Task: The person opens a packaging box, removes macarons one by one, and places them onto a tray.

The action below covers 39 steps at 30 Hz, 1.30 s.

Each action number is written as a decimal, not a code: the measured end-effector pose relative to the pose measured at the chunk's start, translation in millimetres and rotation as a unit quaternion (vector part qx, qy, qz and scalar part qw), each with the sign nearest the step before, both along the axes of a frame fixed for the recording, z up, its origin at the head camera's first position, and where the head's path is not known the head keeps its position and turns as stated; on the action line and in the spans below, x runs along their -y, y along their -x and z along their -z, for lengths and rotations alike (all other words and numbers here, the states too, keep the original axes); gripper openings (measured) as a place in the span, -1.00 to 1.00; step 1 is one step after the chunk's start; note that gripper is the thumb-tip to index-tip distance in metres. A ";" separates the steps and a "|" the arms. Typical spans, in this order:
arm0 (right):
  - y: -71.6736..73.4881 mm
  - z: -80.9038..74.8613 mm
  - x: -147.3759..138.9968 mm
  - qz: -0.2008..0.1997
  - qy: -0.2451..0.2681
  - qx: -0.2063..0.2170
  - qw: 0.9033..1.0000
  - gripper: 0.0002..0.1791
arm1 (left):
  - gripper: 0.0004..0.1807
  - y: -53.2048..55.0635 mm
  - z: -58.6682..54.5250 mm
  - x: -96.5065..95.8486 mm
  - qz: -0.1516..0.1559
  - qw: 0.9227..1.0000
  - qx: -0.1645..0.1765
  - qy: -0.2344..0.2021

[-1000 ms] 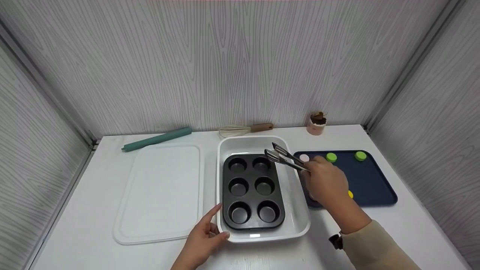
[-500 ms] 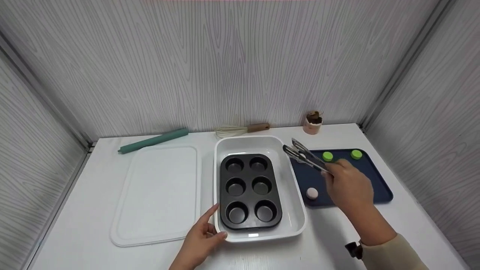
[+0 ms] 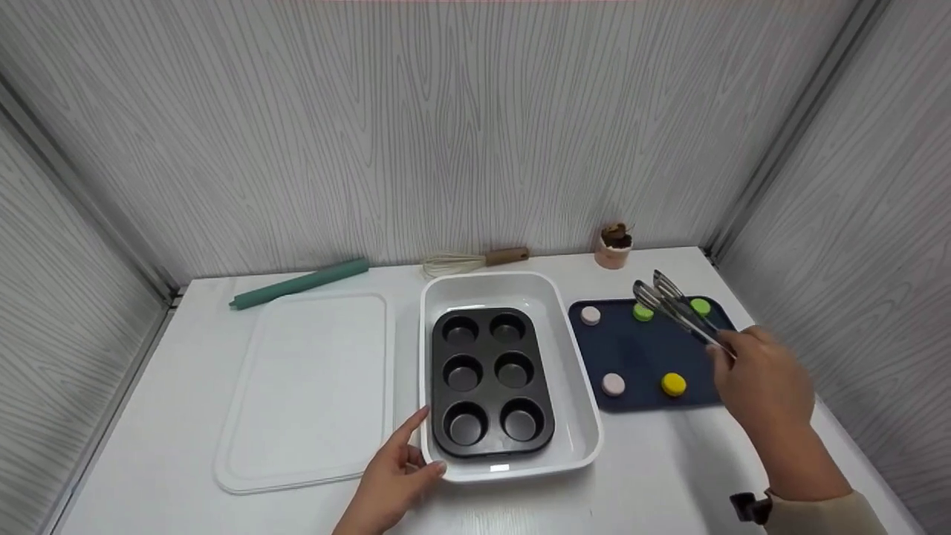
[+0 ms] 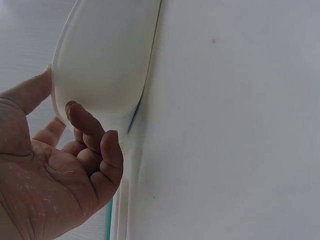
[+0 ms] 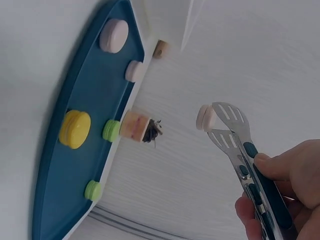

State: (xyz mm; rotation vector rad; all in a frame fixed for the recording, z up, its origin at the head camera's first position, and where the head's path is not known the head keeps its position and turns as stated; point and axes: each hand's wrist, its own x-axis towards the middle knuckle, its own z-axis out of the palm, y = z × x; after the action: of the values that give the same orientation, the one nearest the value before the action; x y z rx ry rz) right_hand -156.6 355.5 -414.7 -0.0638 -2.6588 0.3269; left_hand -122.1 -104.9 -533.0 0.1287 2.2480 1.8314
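My right hand (image 3: 769, 383) grips metal tongs (image 3: 680, 308) with dark handle inserts, above the right part of a dark blue tray (image 3: 639, 349). At the tips of the slotted tongs is a pale pink macaron (image 5: 201, 118), seen in the right wrist view. On the tray lie two pale pink macarons (image 3: 613, 384), a yellow macaron (image 3: 674, 384) and two green macarons (image 3: 643, 312). My left hand (image 3: 394, 479) holds the near left corner of a white rectangular tub (image 3: 576, 423), thumb and index finger at its rim. Inside the tub sits a black muffin pan (image 3: 490, 394) with several bare cups.
A white flat lid (image 3: 312, 394) lies left of the tub. Behind it is a green rolling pin (image 3: 301, 284). A whisk (image 3: 475, 262) with a brown handle and a small pink potted plant (image 3: 614, 247) stand along the grey back wall (image 3: 446, 134).
My right hand has moved right with the tongs, from over the tub's right rim to over the tray's far right part. My left hand stays at the tub's corner.
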 end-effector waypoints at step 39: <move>-49.8 55.9 -104.5 0.091 0.010 0.086 0.992 -0.76 | -0.01 -0.8 -1.0 -1.7 -0.005 1.000 0.001 0.009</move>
State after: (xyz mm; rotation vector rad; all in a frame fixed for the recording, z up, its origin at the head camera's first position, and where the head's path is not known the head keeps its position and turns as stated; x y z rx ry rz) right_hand -106.8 460.1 -470.6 -0.3519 -2.7924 0.2996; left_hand -121.3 -103.2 -532.1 0.1119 2.2676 1.8141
